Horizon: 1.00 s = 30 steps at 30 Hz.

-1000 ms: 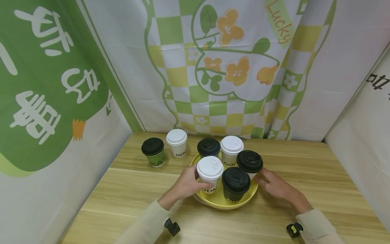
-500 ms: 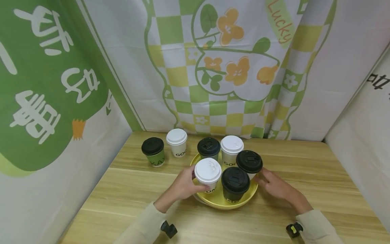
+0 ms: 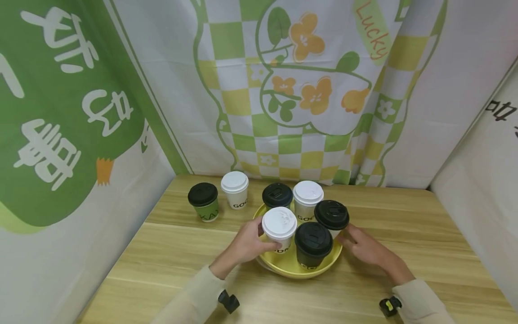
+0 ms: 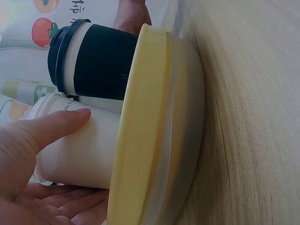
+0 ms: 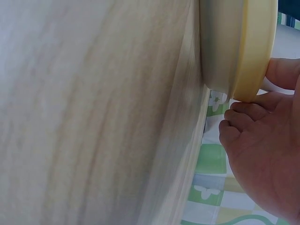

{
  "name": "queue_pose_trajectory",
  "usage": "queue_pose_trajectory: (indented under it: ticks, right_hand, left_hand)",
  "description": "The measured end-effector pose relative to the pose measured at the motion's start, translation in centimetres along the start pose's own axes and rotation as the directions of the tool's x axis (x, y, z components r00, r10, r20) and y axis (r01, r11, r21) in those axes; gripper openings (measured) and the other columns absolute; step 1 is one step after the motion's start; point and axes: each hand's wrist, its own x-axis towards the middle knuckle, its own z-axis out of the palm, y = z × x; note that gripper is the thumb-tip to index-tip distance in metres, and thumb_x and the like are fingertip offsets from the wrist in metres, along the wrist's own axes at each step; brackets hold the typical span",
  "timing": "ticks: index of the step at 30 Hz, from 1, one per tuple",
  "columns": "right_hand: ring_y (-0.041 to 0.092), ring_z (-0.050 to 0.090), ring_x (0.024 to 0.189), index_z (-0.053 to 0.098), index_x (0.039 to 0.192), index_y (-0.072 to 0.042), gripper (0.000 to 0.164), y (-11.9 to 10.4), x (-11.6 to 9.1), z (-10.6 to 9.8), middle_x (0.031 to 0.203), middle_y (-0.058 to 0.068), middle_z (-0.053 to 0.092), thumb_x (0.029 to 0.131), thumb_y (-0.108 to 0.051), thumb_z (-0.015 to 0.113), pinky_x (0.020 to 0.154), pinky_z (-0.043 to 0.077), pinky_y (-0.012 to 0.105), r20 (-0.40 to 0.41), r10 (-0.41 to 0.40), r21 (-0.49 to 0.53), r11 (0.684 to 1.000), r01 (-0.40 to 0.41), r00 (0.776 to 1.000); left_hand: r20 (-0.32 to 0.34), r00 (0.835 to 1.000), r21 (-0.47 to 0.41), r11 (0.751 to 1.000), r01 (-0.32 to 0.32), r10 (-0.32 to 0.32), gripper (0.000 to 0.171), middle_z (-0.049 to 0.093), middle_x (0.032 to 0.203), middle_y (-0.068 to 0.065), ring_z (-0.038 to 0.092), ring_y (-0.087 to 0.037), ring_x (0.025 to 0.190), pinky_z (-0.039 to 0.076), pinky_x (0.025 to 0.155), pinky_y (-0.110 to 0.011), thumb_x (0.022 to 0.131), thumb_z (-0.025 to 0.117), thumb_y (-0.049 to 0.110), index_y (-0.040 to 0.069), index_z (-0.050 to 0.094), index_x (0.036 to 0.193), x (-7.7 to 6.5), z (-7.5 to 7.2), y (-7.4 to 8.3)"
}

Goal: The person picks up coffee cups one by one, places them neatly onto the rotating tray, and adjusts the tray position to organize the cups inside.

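My left hand (image 3: pixel 247 243) grips a white paper cup with a white lid (image 3: pixel 279 222), its thumb along the near side. That cup stands over the left part of a round yellow tray (image 3: pixel 283 269); in the left wrist view its base is hidden behind the rim. At the tray's right edge, my right hand (image 3: pixel 366 245) pinches the yellow rim (image 5: pixel 255 51), thumb inside and fingers outside. Also on the tray are a black cup with a black lid (image 3: pixel 313 245), a black-lidded white cup (image 3: pixel 332 215), another white-lidded cup (image 3: pixel 308 198) and another black-lidded cup (image 3: pixel 277 195).
Left of the tray, a green cup with a black lid (image 3: pixel 203 201) and a white cup with a white lid (image 3: pixel 235 190) stand on the wooden table (image 3: pixel 162 261). A printed cloth (image 3: pixel 299 90) hangs behind the table, with further cloth walls at both sides.
My left hand shifted the white cup slightly left and nearer, then back to the right and away, about where it was a second ago. The right hand and tray stayed nearly still.
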Motion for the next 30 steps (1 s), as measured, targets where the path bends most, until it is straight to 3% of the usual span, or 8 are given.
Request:
queue_pose_trajectory:
  ticks: [7,12,18,30]
  right_hand:
    - [0.043,0.06,0.136,0.058,0.144,-0.001,0.039,-0.1,0.0,-0.1,0.142,0.02,0.067,0.11,-0.021,0.056,0.112,0.05,0.063,-0.009,0.006,-0.011,1.0,-0.006,1.0]
    - [0.034,0.068,0.123,0.064,0.134,-0.004,0.029,-0.3,0.0,-0.2,0.126,0.011,0.073,0.109,-0.018,0.056,0.103,0.057,0.055,-0.003,0.009,-0.018,1.0,-0.009,1.0]
    - [0.042,0.062,0.134,0.057,0.144,0.0,0.038,-0.3,0.0,-0.1,0.141,0.02,0.066,0.109,-0.017,0.056,0.11,0.051,0.062,-0.008,0.01,-0.01,1.0,-0.01,1.0]
    - [0.049,0.054,0.141,0.05,0.149,0.004,0.045,-0.1,-0.1,0.1,0.149,0.029,0.058,0.11,-0.017,0.055,0.114,0.046,0.067,-0.025,0.011,0.015,1.0,-0.01,1.0]
  left_hand:
    - [-0.004,1.0,0.009,1.0,0.015,-0.015,0.079,0.065,0.144,-0.022,0.061,-0.04,0.138,0.05,0.118,-0.051,0.077,0.093,0.016,-0.004,0.057,0.144,0.6,0.5,0.0]
    - [-0.002,1.0,-0.012,1.0,0.009,-0.009,0.08,0.063,0.145,-0.022,0.06,-0.039,0.139,0.049,0.119,-0.05,0.078,0.093,0.015,-0.004,0.055,0.146,1.0,0.7,0.2]
    - [-0.008,1.0,0.008,1.0,0.023,-0.023,0.081,0.063,0.146,-0.023,0.06,-0.04,0.138,0.051,0.118,-0.05,0.079,0.093,0.019,-0.003,0.054,0.146,1.2,1.1,0.5]
    - [-0.018,1.0,0.002,1.0,0.011,-0.011,0.08,0.064,0.143,-0.023,0.062,-0.039,0.136,0.052,0.117,-0.05,0.079,0.093,0.02,-0.003,0.055,0.145,1.8,1.8,0.5]
